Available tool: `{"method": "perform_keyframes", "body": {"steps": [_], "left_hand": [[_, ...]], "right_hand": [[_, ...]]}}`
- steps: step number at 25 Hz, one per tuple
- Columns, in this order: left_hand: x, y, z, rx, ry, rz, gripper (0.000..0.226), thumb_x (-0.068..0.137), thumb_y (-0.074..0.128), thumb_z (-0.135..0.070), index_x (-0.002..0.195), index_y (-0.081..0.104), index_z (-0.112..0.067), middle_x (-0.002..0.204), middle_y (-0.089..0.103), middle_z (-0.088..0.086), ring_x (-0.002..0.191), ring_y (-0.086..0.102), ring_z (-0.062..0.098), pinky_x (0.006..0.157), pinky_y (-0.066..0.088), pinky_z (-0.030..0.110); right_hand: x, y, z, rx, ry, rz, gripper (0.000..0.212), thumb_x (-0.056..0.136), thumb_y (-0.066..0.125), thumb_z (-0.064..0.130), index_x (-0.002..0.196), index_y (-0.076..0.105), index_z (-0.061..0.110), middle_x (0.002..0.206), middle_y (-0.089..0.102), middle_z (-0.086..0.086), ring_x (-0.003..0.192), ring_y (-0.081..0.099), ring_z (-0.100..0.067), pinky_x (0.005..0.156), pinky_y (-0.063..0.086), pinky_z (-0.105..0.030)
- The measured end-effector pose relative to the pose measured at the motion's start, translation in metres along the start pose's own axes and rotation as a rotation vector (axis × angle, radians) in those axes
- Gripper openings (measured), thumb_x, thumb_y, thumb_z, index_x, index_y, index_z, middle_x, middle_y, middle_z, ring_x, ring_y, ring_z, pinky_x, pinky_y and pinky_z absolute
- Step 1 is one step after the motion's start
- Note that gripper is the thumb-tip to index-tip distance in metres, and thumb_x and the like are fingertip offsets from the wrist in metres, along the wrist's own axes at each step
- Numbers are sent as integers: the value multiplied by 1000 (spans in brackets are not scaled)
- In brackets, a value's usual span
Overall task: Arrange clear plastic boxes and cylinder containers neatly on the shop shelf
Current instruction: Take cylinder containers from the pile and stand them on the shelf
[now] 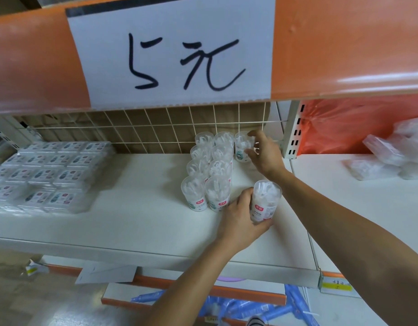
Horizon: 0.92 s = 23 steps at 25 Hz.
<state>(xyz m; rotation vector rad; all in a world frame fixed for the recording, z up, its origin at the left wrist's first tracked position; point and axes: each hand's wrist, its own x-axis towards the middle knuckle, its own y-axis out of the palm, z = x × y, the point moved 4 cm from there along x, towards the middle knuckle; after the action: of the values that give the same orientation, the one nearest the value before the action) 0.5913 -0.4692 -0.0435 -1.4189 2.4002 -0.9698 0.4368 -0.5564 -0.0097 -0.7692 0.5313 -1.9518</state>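
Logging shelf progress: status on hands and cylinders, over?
Left hand grips front cylinder. Right hand grips back cylinder, beside the two rows. Nothing between them.

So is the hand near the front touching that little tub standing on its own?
Touching. The head view shows the left hand gripping the lone cylinder container, thumb against its side and fingers curled round its lower end, with no gap between them.

Ten cylinder containers [218,170]; two hands [238,222]; clear boxes [50,170] uncountable, blurred
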Motion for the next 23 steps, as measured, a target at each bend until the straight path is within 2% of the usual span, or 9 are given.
{"method": "perform_keyframes", "body": {"steps": [3,5,7,10,14,16,18,21,23], "left_hand": [[0,0,-1,-1,5,-3,69,67,80,-39,125,47,-19,107,65,-3,93,60,14,77,50,29],[2,2,-4,-14,-7,-7,68,68,79,-39,124,47,-20,106,64,-4,91,59,14,77,49,28],[4,8,-10,-75,-29,4,65,68,77,-39,123,48,-20,106,62,-4,90,58,13,78,48,28],[8,22,-20,-236,-112,8,63,61,69,-52,112,50,-22,101,63,-3,89,61,13,76,53,32],[17,30,-19,-305,-215,-102,61,57,65,-58,105,53,-23,98,64,-3,86,62,13,75,54,35],[22,32,-17,-288,-264,-132,64,55,66,-62,105,53,-23,100,62,-4,88,62,14,78,54,39],[26,32,-18,-281,-298,-174,67,55,73,-58,106,49,-20,104,59,-2,93,60,16,81,52,40],[30,28,-23,-269,-293,-280,68,61,82,-43,110,46,-13,109,54,1,101,55,18,84,49,36],[31,27,-19,-298,-275,-308,62,66,83,-35,110,46,-12,111,50,2,101,55,20,84,50,33]], "right_hand": [[-5,-7,-3,43,20,-27,44,87,62,14,128,47,14,122,56,-16,105,57,-28,89,48,-41],[-10,-17,-7,99,83,-72,37,90,58,15,126,51,10,121,58,-12,106,57,-25,89,47,-33],[-18,-27,-10,187,163,-83,26,93,53,15,117,58,7,109,64,-7,96,61,-20,82,46,-27],[-31,-42,-12,453,241,-81,16,95,48,13,103,62,9,89,64,0,78,63,-17,69,47,-27],[-46,-62,-4,571,258,-45,18,94,50,22,98,65,11,91,67,-4,80,66,-20,72,51,-30],[-51,-68,7,529,199,24,18,92,55,28,94,67,14,93,68,-3,82,66,-17,74,52,-28],[-55,-69,14,384,140,118,18,85,63,36,90,67,19,94,66,4,80,64,-9,71,50,-24],[-58,-64,14,40,70,254,38,73,71,48,104,65,26,105,55,7,90,58,-10,80,45,-25],[-55,-66,15,-81,29,253,44,72,72,49,111,64,28,106,52,4,92,51,-11,82,42,-26]]}}
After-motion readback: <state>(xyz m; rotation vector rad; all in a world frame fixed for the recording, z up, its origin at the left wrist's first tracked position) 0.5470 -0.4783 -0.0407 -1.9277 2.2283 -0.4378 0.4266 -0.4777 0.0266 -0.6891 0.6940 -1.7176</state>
